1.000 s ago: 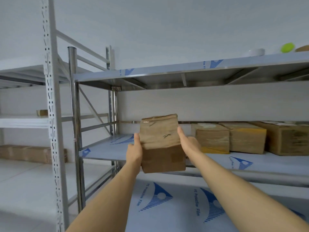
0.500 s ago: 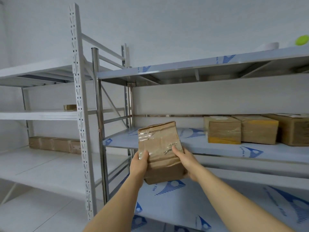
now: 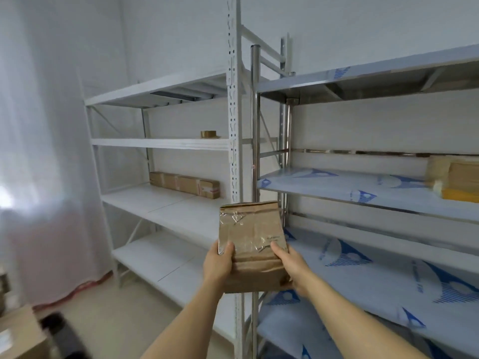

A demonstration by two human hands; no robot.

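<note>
A steel rack (image 3: 337,189), its shelves covered in pale film with blue print, fills the right of a white-walled storeroom, while a white rack (image 3: 168,203) of the same height stands just beside it on the left and runs toward the far corner. A sheer white curtain (image 3: 51,151) hangs down the left wall. A person's two bare arms reach in from the near edge and hold a brown paper package (image 3: 252,242) in the air, in front of the uprights where the two racks meet and clear of every shelf; it stands nearly upright, its top level with the gap below the steel rack's middle shelf, and wrinkled clear tape crosses its front. The left hand (image 3: 217,265) grips the package's lower left edge, thumb pressed on the front face and fingers hidden behind it. The right hand (image 3: 293,265) clasps the lower right corner, thumb laid across the front, the remaining fingers curled under and behind. On the steel rack's middle shelf, at the far right edge, taped cardboard boxes (image 3: 453,174) show only in a blur. A long flat carton (image 3: 184,184) lies along the back of the white rack's third shelf from the top, well apart from the package. Another cardboard box (image 3: 18,335) sits in the near left corner, also blurred. A roll of brown tape (image 3: 208,134) rests on the shelf above the carton, near the right-hand upright.
</note>
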